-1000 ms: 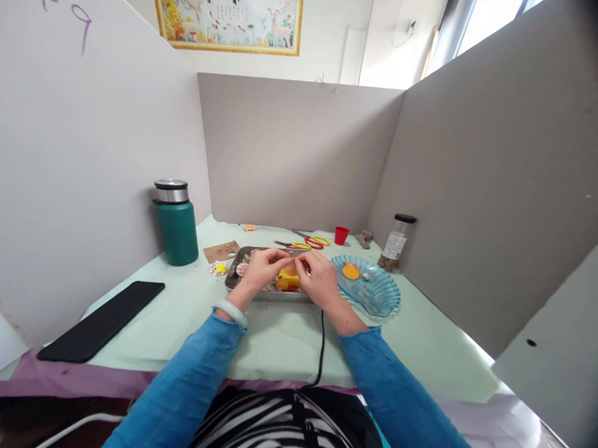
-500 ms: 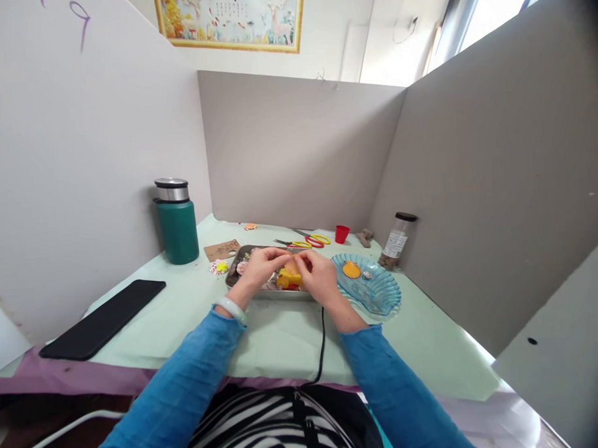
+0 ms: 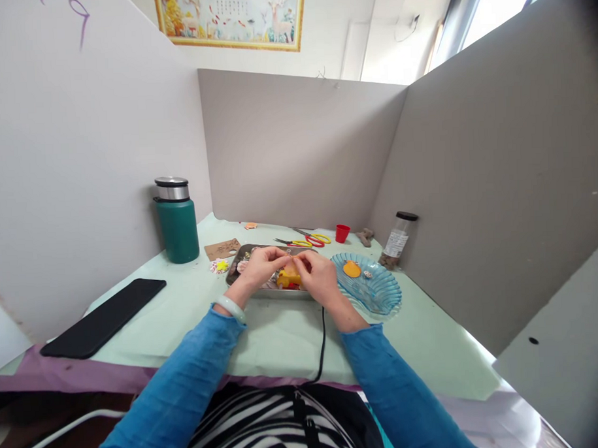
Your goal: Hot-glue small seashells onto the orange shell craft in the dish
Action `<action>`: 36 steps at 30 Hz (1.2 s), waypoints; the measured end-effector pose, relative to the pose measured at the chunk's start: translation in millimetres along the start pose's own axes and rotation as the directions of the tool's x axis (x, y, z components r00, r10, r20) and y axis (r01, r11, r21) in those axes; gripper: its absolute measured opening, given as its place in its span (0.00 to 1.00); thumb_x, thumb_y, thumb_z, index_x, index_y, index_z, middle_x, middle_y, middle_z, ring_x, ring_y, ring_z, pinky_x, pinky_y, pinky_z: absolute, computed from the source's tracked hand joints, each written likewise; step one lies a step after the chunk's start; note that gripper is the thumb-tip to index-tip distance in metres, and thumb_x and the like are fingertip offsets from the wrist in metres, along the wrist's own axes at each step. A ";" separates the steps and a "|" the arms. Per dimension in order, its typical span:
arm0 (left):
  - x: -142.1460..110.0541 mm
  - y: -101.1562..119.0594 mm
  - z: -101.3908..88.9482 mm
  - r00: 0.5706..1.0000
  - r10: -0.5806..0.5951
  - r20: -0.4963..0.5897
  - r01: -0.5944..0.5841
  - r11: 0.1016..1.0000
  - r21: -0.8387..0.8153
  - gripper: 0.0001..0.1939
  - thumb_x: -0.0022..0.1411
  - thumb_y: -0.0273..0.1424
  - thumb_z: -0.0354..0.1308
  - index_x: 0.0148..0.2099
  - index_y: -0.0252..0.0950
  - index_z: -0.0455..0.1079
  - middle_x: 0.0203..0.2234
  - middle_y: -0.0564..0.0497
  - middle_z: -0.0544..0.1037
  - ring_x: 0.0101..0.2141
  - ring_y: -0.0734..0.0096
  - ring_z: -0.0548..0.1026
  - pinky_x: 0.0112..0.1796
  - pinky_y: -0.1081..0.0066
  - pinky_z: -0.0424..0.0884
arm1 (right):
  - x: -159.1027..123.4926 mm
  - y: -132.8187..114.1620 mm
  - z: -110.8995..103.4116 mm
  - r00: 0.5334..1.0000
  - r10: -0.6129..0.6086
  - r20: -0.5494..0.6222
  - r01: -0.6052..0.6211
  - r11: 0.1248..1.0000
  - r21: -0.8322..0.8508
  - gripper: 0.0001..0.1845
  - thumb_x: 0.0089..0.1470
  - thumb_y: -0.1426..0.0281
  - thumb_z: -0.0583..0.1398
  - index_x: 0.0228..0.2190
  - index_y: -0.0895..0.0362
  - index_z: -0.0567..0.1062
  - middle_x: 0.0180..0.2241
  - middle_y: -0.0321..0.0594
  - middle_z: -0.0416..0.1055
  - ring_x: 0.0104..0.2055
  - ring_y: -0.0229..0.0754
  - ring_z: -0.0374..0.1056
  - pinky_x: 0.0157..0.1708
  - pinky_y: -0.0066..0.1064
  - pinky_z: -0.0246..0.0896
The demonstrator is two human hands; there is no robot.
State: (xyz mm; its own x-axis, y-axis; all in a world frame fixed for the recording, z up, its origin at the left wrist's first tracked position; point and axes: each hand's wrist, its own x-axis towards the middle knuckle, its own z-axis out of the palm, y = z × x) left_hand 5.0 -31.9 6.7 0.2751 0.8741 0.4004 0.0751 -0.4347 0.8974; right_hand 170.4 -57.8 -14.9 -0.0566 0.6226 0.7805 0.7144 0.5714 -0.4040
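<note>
Over a shallow metal tray (image 3: pixel 267 294), my left hand (image 3: pixel 266 264) and my right hand (image 3: pixel 316 274) meet with fingertips pinched together. Between them is a small pale orange piece (image 3: pixel 291 266), partly covered by the fingers, so its kind is hard to make out. Just below, a yellow object (image 3: pixel 288 280), perhaps a glue gun, lies in the tray. Small shell-like pieces (image 3: pixel 242 266) sit at the tray's left end. To the right of my right hand stands a blue ribbed plate (image 3: pixel 380 293) with a flat orange piece (image 3: pixel 351 268) and a small speckled one (image 3: pixel 367 274).
A green bottle (image 3: pixel 177 231), brown card (image 3: pixel 222 249), yellow star piece (image 3: pixel 222 265) and black slab (image 3: pixel 106 319) are on the left. Behind the tray lie scissors (image 3: pixel 315 241) and a red cup (image 3: pixel 342 233). A lidded jar (image 3: pixel 396 241) leans right. A black cord (image 3: pixel 323 344) crosses the front.
Both hands stay almost in place, still pinching the small orange piece over the tray. The view shifts very slightly; nothing else visibly moves.
</note>
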 end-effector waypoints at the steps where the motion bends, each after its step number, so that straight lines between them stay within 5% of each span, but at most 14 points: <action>1: 0.2 -0.5 -0.1 1.000 0.000 -0.004 0.000 1.000 -0.003 0.19 0.46 0.45 0.67 0.30 0.33 0.74 0.24 0.49 0.77 0.26 0.71 0.72 0.30 0.71 0.69 | -0.1 0.0 0.0 1.000 -0.003 0.001 0.003 1.000 0.001 0.12 0.60 0.65 0.55 0.29 0.54 0.75 0.27 0.37 0.74 0.29 0.40 0.67 0.30 0.30 0.56; 10: -0.5 2.9 2.6 0.999 -0.034 0.004 0.034 0.999 -0.041 0.18 0.47 0.44 0.67 0.31 0.32 0.76 0.26 0.49 0.79 0.28 0.70 0.74 0.32 0.70 0.70 | 0.0 0.3 -1.9 1.000 0.021 0.001 -0.021 0.999 0.040 0.11 0.59 0.65 0.55 0.29 0.54 0.74 0.27 0.36 0.74 0.28 0.39 0.67 0.30 0.30 0.56; 18: -3.8 8.7 8.9 0.997 -0.072 0.032 0.077 0.979 -0.189 0.23 0.40 0.44 0.71 0.35 0.33 0.74 0.30 0.49 0.78 0.31 0.70 0.74 0.34 0.70 0.71 | 3.1 3.0 -1.0 0.982 0.175 -0.070 -0.149 0.951 0.272 0.11 0.59 0.61 0.56 0.32 0.55 0.73 0.26 0.34 0.72 0.26 0.38 0.65 0.29 0.30 0.58; 25: -0.7 1.2 5.8 0.997 -0.005 -0.078 0.001 0.998 -0.061 0.20 0.48 0.47 0.66 0.32 0.33 0.74 0.24 0.51 0.76 0.25 0.73 0.71 0.28 0.72 0.67 | 3.0 2.4 2.1 0.987 0.158 0.035 -0.162 0.948 0.275 0.12 0.57 0.58 0.58 0.33 0.54 0.73 0.26 0.34 0.72 0.27 0.38 0.66 0.29 0.29 0.59; 31: 2.8 -8.6 5.1 0.989 0.102 -0.104 -0.083 0.982 0.169 0.17 0.52 0.45 0.62 0.29 0.34 0.74 0.23 0.50 0.76 0.27 0.70 0.71 0.27 0.73 0.65 | 5.7 -0.6 -1.9 0.979 0.175 -0.105 -0.127 0.924 0.360 0.13 0.55 0.59 0.60 0.37 0.55 0.72 0.29 0.35 0.72 0.28 0.38 0.66 0.30 0.30 0.62; 36: 2.7 -7.6 9.3 0.998 0.053 -0.017 -0.053 0.998 -0.043 0.20 0.48 0.45 0.66 0.35 0.33 0.73 0.29 0.47 0.79 0.32 0.66 0.75 0.34 0.69 0.71 | 5.0 -1.7 -1.8 0.978 0.164 -0.126 -0.109 0.928 0.356 0.09 0.56 0.62 0.58 0.31 0.55 0.73 0.29 0.37 0.74 0.30 0.39 0.68 0.33 0.31 0.64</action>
State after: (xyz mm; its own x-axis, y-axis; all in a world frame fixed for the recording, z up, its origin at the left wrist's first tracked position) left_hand 14.0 -28.3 -0.8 0.2627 0.8534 0.4503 0.0193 -0.4712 0.8818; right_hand 170.1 -56.6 -9.4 0.1496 0.6351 0.7578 0.4211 0.6525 -0.6300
